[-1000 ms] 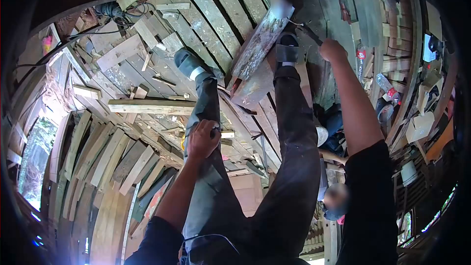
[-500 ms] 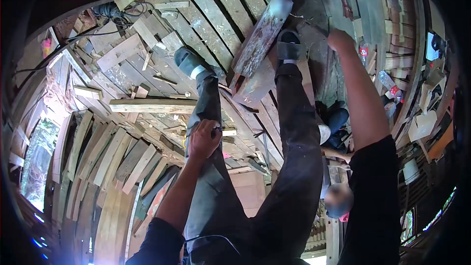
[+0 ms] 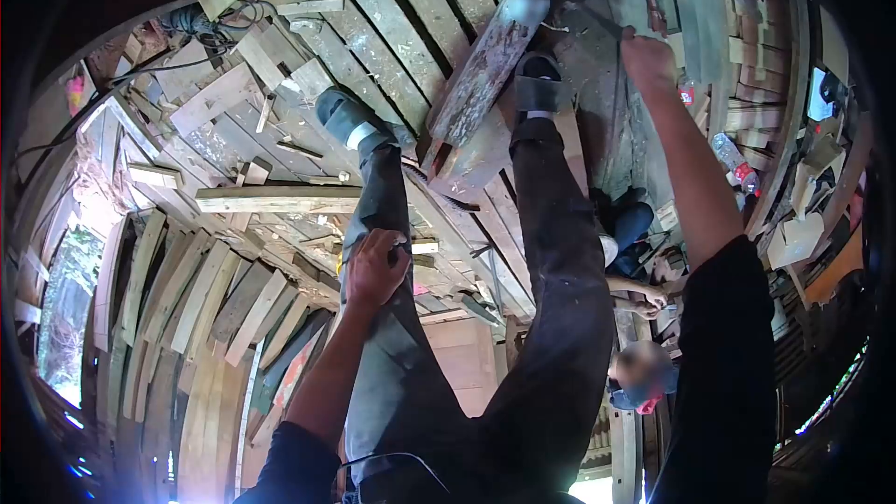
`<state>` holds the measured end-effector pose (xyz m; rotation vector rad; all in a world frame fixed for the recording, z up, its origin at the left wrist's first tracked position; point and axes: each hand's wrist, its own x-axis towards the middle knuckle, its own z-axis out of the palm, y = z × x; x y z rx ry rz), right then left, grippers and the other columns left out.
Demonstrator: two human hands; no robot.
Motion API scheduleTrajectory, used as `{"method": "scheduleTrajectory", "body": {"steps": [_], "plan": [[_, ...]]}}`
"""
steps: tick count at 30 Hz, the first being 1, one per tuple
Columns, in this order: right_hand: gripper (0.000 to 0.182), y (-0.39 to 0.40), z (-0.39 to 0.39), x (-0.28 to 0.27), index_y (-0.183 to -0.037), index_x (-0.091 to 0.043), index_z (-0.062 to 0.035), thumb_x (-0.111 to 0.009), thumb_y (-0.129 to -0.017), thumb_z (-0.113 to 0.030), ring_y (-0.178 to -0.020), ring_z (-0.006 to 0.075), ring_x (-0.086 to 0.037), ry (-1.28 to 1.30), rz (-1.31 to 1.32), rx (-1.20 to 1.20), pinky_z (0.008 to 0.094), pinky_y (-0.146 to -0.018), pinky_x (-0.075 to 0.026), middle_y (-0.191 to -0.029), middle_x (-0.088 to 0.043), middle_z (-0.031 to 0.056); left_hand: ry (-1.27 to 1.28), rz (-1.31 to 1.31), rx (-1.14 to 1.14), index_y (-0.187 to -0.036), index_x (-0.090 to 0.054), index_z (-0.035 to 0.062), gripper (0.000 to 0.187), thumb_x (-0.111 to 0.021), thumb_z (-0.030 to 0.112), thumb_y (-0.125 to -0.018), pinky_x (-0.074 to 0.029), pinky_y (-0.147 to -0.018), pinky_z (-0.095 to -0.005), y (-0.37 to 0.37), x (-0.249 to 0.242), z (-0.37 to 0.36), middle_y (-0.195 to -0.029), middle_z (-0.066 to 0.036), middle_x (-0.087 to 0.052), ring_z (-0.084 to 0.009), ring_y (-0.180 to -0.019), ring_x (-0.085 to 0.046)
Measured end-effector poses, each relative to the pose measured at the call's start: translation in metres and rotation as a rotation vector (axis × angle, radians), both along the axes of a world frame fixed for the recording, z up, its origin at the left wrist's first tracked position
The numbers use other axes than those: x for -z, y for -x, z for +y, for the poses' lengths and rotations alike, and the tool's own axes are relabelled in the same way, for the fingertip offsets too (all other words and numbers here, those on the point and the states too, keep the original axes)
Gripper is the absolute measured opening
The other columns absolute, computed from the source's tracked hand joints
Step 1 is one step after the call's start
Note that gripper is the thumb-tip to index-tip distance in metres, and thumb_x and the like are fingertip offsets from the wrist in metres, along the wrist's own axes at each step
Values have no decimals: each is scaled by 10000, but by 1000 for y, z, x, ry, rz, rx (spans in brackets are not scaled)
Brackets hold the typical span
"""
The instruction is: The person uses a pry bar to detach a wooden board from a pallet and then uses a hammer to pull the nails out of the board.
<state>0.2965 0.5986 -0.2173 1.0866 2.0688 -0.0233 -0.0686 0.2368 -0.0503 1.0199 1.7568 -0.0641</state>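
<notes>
My right hand [image 3: 649, 62] is closed around the handle of a long, thin, dark tool [image 3: 600, 21]. The tool points away to the upper left, and its far end is too blurred to tell its kind. Left of it, a weathered wooden block [image 3: 481, 79] with pale, flaking patches lies slanted between my feet, its far end blurred. My left hand [image 3: 375, 269] rests on my left leg near the knee, fingers curled. A small dark thing shows at those fingers, too small to name. Dark sandals [image 3: 539, 89] are on my feet.
Plank flooring [image 3: 383, 28] with gaps carries scattered offcuts. A long batten [image 3: 280, 200] lies left of my legs, near stacked boards [image 3: 201, 289]. Black cable [image 3: 196, 23] coils at upper left. At right are another person's hand [image 3: 649, 299] and a plastic bottle [image 3: 733, 157].
My right hand has moved slightly farther forward with the tool, which now shows more clearly. The view has shifted a little. My left hand stays on my leg.
</notes>
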Motion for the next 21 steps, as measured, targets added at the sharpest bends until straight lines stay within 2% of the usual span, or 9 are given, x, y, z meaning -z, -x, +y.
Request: {"method": "scheduleTrajectory", "body": {"steps": [1, 8, 15, 21], "plan": [[170, 3, -2, 0, -987, -602, -31, -546, -861, -130, -773, 272, -717, 19, 1, -19, 398, -640, -576, -850, -715, 131, 10, 3, 9, -962, -627, 92, 188, -630, 159, -787, -478, -828, -430, 0, 0, 2, -960, -100, -617, -325, -920, -599], [358, -6, -11, 3, -1202, -540, -13, -532, -867, -138, -758, 254, -712, 63, -27, -53, 382, -620, -571, -877, -707, 142, 24, -15, 34, -977, -621, 81, 199, -617, 161, -794, -476, -830, -427, 2, 0, 8, -963, -111, -616, -328, -922, -599], [335, -18, -18, 3, -1159, -549, -26, -551, -850, -155, -708, 259, -702, -36, 35, -125, 384, -550, -563, -830, -692, 132, 19, -25, 18, -989, -625, 83, 213, -622, 159, -790, -478, -829, -423, 2, 3, 12, -971, -107, -616, -326, -930, -599], [276, -31, -39, 8, -1138, -555, -58, -518, -879, -145, -738, 286, -703, 53, 17, 30, 411, -552, -563, -867, -683, 171, 70, -51, -18, -998, -623, 87, 217, -631, 149, -790, -480, -825, -419, 4, -1, 18, -976, -95, -614, -318, -934, -599]]}}
